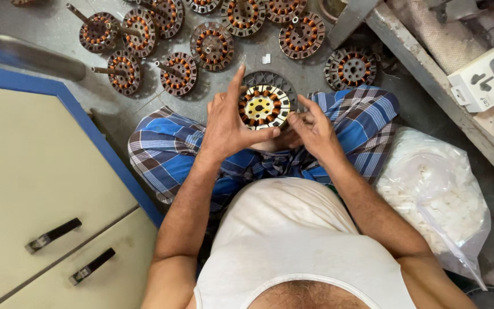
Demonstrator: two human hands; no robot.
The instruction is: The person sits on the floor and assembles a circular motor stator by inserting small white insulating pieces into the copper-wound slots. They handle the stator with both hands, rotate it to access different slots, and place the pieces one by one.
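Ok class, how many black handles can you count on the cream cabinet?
2. Both sit on the cream cabinet at the person's left: the upper handle on one front panel, the lower handle on the panel just below it. None appears hidden.

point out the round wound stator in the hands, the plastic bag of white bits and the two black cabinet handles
wound stator (263, 106), head view, on its pale centre hub.
plastic bag of white bits (435, 194), head view, on the bag's bulging middle.
cabinet handles (53, 234), head view, on the bar of the upper handle.
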